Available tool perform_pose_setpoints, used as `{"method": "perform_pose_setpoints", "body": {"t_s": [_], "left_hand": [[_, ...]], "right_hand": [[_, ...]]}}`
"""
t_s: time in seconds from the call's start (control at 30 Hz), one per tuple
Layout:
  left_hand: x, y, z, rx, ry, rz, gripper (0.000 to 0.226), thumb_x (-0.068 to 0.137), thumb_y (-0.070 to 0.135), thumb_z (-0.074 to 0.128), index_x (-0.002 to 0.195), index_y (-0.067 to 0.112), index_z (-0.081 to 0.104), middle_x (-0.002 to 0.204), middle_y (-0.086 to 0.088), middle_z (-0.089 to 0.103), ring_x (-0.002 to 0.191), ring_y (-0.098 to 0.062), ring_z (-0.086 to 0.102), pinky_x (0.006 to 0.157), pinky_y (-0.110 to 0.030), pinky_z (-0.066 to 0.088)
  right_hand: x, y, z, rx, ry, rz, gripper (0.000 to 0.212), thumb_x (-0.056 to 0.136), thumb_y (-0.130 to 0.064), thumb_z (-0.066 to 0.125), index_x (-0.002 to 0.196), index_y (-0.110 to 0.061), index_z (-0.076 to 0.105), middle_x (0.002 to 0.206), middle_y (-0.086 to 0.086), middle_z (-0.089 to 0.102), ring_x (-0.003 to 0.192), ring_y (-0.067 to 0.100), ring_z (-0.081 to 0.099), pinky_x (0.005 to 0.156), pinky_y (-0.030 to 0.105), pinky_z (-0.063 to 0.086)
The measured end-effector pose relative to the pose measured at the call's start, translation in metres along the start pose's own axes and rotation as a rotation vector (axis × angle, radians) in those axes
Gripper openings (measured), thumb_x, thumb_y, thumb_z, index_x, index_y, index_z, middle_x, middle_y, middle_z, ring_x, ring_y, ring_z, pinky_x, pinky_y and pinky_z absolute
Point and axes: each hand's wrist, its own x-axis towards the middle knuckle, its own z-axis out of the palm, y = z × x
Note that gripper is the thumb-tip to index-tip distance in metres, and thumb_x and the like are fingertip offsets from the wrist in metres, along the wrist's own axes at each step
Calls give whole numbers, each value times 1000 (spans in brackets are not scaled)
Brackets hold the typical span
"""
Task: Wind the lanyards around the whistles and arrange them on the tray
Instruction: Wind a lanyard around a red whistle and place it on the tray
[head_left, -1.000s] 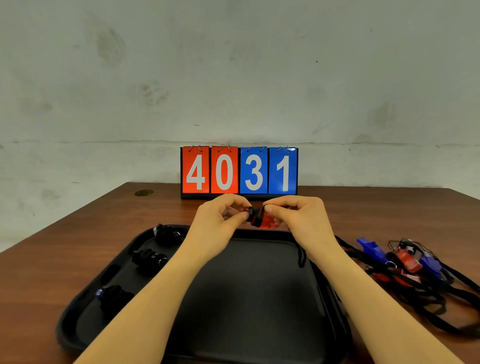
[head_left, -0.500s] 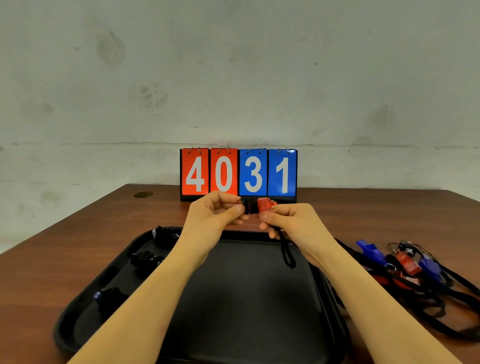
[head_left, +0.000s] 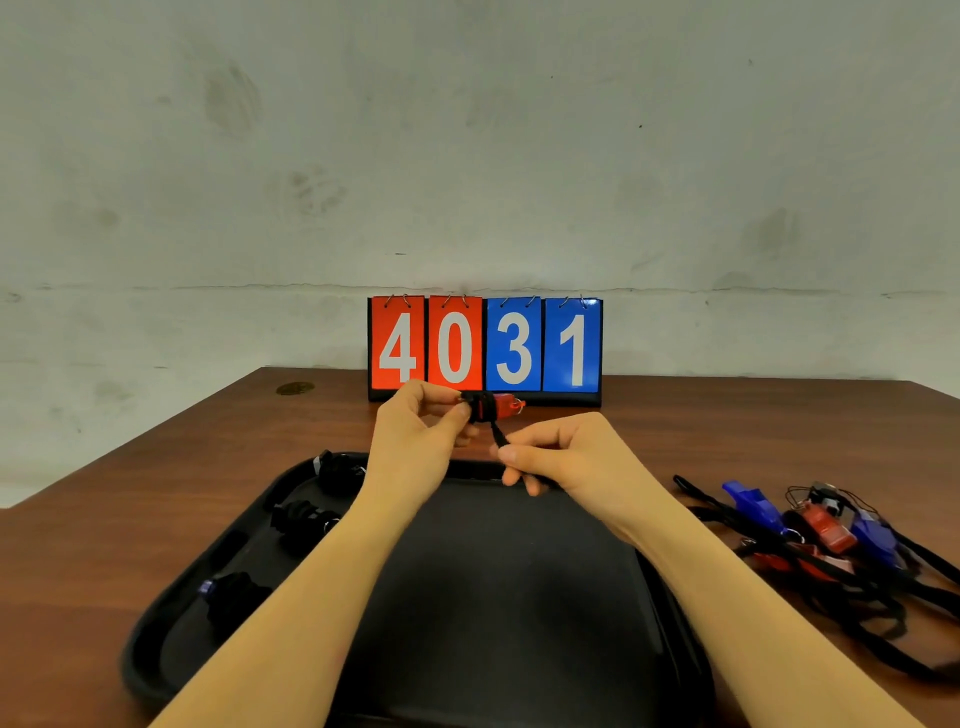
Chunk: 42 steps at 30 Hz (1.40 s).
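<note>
My left hand (head_left: 421, 431) pinches a red whistle (head_left: 503, 405) held above the far edge of the black tray (head_left: 156, 629). Black lanyard (head_left: 496, 434) is wound around the whistle's left part. Its loose end runs down into my right hand (head_left: 561, 457), which pinches it just below and to the right. Three wound whistles lie along the tray's left side: one at the far corner (head_left: 337, 475), one in the middle (head_left: 304, 519), one nearer me (head_left: 234, 597). A pile of blue and red whistles (head_left: 815, 525) with tangled black lanyards lies on the table at the right.
A flip scoreboard (head_left: 485, 348) reading 4031 stands at the back of the brown table (head_left: 78, 545), against a grey wall. The lanyards of the loose pile (head_left: 883, 613) spread toward the right edge of view.
The whistle rose and turned sideways in my left hand. My right hand let go of the whistle body, dropped lower and now pinches the lanyard's loose end.
</note>
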Motion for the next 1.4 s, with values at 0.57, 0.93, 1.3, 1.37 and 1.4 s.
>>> {"method": "perform_pose_setpoints", "body": {"t_s": [0.57, 0.93, 1.3, 1.37, 1.4], "left_hand": [[-7, 4, 2, 167, -196, 101, 19, 86, 7, 60, 90, 25, 56, 83, 7, 65, 75, -4, 68, 78, -21, 54], [-8, 9, 0, 89, -272, 82, 18, 85, 3, 60, 93, 18, 62, 84, 3, 66, 71, -4, 68, 74, -16, 54], [-9, 9, 2, -348, -255, -91, 16, 82, -4, 57, 89, 10, 61, 78, -5, 70, 73, -19, 70, 72, -26, 58], [-10, 10, 3, -401, -241, -105, 15, 82, -4, 57, 90, 9, 60, 81, -6, 70, 73, -19, 70, 72, -27, 58], [-10, 10, 3, -423, -227, -112, 14, 82, -4, 57, 90, 8, 59, 82, -7, 70, 74, -20, 70, 73, -28, 58]], "right_hand": [[3, 8, -2, -554, 360, -365, 19, 92, -12, 53, 106, -10, 65, 99, 1, 64, 91, 5, 55, 81, 4, 39], [7, 8, -12, -2, 426, -80, 12, 82, -15, 67, 92, -16, 73, 89, -3, 71, 94, 10, 63, 71, 17, 55], [5, 2, -13, 491, 315, 28, 12, 82, -5, 63, 91, -6, 70, 74, 9, 67, 61, 15, 57, 62, 26, 51], [5, 3, -10, 494, 283, 12, 13, 84, -3, 60, 91, -7, 70, 72, 8, 67, 63, 16, 58, 63, 25, 51], [5, 4, -8, 491, 265, 1, 14, 85, -3, 58, 93, -7, 69, 73, 8, 67, 64, 16, 59, 64, 25, 51]]}}
